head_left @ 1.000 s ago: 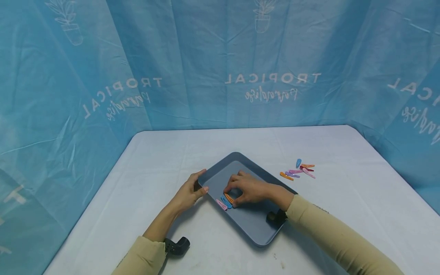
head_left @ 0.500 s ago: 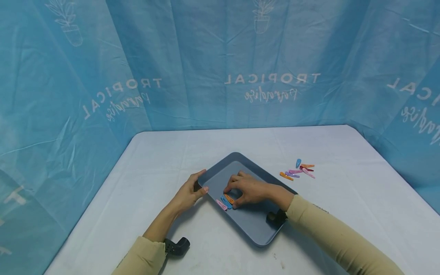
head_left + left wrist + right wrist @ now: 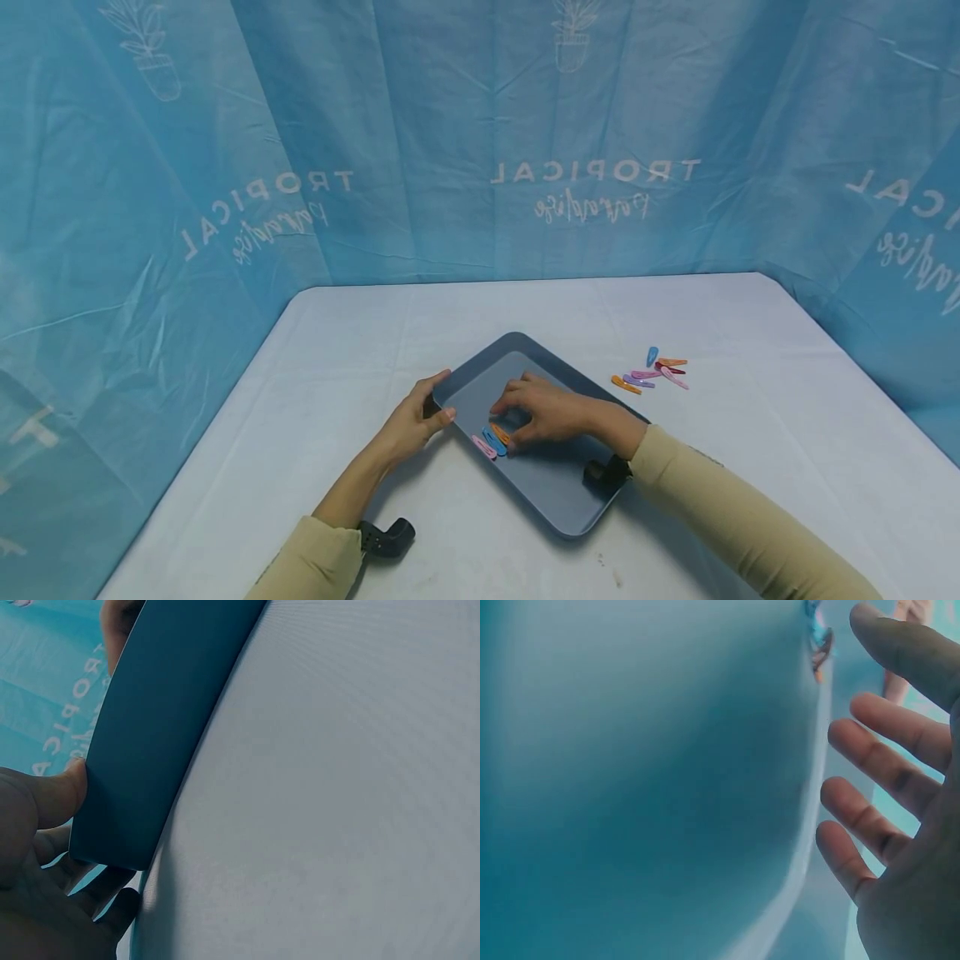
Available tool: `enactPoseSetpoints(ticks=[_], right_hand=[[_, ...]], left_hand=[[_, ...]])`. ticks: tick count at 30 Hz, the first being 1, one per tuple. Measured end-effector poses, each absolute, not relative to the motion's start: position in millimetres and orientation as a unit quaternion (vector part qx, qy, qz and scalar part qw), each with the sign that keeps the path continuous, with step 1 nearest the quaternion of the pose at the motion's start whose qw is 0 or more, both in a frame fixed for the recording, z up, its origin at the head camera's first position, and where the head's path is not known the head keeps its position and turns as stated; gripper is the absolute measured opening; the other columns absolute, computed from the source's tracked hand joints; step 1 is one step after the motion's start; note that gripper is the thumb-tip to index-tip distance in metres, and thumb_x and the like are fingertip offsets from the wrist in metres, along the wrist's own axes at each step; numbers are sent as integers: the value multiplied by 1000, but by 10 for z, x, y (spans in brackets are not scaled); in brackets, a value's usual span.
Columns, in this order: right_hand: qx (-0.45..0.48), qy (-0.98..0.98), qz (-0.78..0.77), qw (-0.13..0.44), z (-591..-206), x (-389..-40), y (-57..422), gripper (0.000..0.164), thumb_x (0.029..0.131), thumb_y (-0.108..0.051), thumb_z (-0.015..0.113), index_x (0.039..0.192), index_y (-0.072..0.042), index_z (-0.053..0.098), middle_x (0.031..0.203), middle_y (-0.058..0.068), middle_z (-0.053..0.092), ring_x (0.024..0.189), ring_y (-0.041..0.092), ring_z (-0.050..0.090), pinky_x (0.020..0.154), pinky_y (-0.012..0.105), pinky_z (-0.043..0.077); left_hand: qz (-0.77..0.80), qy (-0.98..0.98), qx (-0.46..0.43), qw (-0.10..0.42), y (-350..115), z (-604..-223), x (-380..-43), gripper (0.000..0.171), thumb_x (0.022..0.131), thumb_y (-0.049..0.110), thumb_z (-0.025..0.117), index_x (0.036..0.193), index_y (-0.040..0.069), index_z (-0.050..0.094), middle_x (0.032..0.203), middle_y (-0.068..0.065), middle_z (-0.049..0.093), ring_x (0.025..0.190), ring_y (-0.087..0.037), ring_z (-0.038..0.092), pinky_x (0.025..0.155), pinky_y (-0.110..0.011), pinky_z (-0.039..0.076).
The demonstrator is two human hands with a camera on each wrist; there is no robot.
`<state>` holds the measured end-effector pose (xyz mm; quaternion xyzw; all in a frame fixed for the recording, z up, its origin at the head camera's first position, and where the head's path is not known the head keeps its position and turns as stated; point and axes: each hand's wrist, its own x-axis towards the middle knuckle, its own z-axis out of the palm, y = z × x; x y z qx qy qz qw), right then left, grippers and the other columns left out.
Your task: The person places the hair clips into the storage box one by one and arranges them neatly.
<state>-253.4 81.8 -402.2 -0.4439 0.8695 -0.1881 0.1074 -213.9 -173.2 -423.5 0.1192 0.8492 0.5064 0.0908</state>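
The tray (image 3: 555, 498) is lying on the table (image 3: 360, 333) before the curtain (image 3: 420, 125), three hair clips (image 3: 494, 441) are lying side by side in it along its near left wall, the right fingers (image 3: 513, 402) are hovering just right of them, the left fingers (image 3: 442, 415) are touching its left corner, and a cluster of clips (image 3: 645, 374) is lying to its right.

Blue cloth (image 3: 442, 108) with mirrored white "TROPICAL Paradise" lettering (image 3: 595, 171) hangs around a white-topped table (image 3: 360, 350).
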Motion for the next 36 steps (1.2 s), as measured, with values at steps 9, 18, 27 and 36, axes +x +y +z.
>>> enactPoseSetpoints(ticks=[9, 18, 27, 36], right_hand=[[-428, 878, -205, 63, -3865, -2568, 949, 45, 83, -34, 72, 123, -15, 63, 118, -2, 61, 106, 19, 47, 88, 37, 43], [-391, 882, -259, 37, -3705, -2588, 1207, 45, 82, -30, 74, 123, -17, 62, 120, 0, 61, 109, 21, 47, 90, 42, 45], [-350, 892, -287, -2, -3631, -2616, 1537, 44, 81, -28, 74, 122, -17, 63, 117, 0, 62, 107, 20, 49, 89, 42, 44], [-297, 902, -313, -28, -3655, -2647, 1894, 45, 81, -27, 75, 122, -13, 62, 119, 4, 62, 111, 24, 48, 89, 46, 43]], left_hand=[[510, 848, 116, 91, -1730, -4225, -2125, 65, 96, 18, 56, 151, 18, 23, 157, -11, 17, 146, -35, 10, 112, -58, 23], [505, 851, 115, 90, -1731, -4230, -2124, 65, 95, 20, 56, 151, 20, 23, 157, -10, 18, 146, -35, 11, 112, -59, 22], [504, 852, 115, 85, -1731, -4234, -2130, 65, 95, 19, 57, 151, 18, 23, 157, -11, 19, 146, -35, 11, 113, -59, 22], [497, 855, 124, 82, -1731, -4232, -2127, 65, 95, 22, 56, 151, 17, 23, 157, -13, 19, 146, -38, 11, 112, -60, 22]])
